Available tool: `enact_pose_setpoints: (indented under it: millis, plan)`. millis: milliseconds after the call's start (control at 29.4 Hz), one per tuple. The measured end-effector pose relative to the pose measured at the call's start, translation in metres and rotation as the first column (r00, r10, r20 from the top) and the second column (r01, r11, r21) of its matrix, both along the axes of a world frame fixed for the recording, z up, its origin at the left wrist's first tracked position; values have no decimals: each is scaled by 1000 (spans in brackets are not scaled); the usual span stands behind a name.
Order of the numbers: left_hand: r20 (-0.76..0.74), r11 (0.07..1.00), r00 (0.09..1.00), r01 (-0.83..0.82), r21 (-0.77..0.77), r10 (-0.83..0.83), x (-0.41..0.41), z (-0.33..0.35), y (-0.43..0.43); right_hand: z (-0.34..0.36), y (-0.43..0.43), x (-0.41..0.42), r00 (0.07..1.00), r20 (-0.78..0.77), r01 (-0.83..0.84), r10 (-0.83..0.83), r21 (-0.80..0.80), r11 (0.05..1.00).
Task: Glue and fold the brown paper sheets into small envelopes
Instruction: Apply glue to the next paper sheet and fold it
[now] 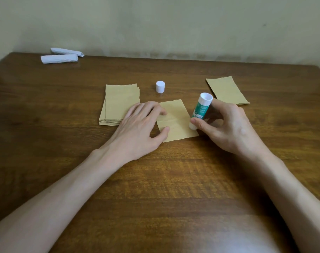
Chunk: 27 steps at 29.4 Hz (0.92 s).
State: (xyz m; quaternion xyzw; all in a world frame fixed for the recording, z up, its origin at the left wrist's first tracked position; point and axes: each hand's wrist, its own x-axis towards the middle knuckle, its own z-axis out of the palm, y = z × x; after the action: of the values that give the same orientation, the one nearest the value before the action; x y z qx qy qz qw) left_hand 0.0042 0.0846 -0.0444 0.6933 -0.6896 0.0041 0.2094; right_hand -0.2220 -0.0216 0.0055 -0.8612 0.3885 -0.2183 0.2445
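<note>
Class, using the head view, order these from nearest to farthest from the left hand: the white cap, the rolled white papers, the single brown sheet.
1. The single brown sheet: centre, under the fingers of the left hand.
2. The white cap: standing just behind that sheet.
3. The rolled white papers: far back on the left.
</note>
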Motion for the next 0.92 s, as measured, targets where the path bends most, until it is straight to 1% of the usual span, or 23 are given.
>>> enact_pose_setpoints:
  millis: [136, 238, 306, 408, 579, 783, 851, 919]
  plan:
    - [9, 1000, 1000, 4, -9, -3, 1, -1, 0, -3, -2, -1, 998, 68, 11, -14, 46, 999]
    - [6, 1000, 1000, 3, -10, -3, 0, 0, 0, -3, 0, 0, 972, 231, 17, -33, 73, 997]
    - [8, 1000, 1000, 2, -9, -2, 0, 0, 0, -2, 4, 2, 950, 311, -12, -11, 72, 997]
    - [19, 1000, 1000, -2, -2, 2, 0, 0, 0, -7, 9, 10, 952, 296, -100, 79, 57, 993]
    - [18, 1000, 1000, -3, 4, 3, 0, 3, 0, -17, 11, 17, 969, 189, -170, 156, 57, 984]
    - [22, 1000, 1000, -3, -3, 3, 0, 2, 0, -17, 16, 22, 960, 244, -145, 133, 28, 989]
    - [19, 1000, 1000, -1, -4, 2, 0, 3, 0, -18, 15, 22, 962, 239, -138, 128, 28, 990]
    - [17, 1000, 1000, -2, 6, 2, -1, 5, 0, -16, 13, 21, 966, 211, -168, 152, 58, 984]
